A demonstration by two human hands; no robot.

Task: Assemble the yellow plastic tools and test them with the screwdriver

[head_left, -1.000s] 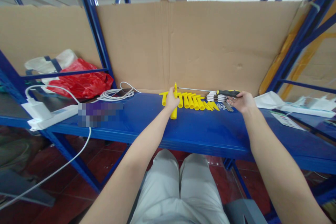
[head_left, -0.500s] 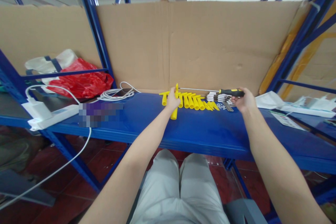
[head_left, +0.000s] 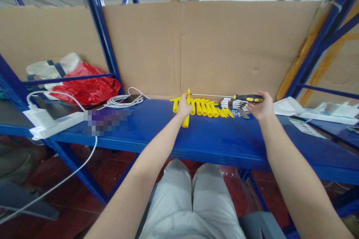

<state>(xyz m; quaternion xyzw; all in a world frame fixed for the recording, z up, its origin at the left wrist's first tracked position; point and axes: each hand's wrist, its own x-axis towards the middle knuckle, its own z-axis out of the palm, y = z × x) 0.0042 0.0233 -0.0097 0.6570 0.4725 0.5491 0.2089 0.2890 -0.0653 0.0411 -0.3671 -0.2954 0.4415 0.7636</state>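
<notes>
My left hand (head_left: 183,107) is closed around a yellow plastic handle (head_left: 185,121) with a flat upper part, held above the blue shelf. Level from the right comes a long screwdriver (head_left: 246,98) with a black and yellow grip; its shaft reaches the upper part of the yellow handle. Whether the tip sits in a screw is too small to tell. The fingers of my right hand (head_left: 265,108) hold the end of the screwdriver's grip. Behind my left hand lie several yellow handles (head_left: 204,108) in a row, with small yellow pieces (head_left: 226,112) to their right.
White-and-dark strips (head_left: 232,104), small silvery parts (head_left: 236,113) and a metal blade (head_left: 244,114) lie below the screwdriver. A power strip (head_left: 61,124), a coiled white cable (head_left: 123,101) and a red bag (head_left: 86,84) are at left. Cardboard (head_left: 224,44) stands behind.
The screwdriver's grip has turned a little, with more of its yellow patches showing. My right fingers have shifted on it. My left hand and the yellow handle stay almost in place.
</notes>
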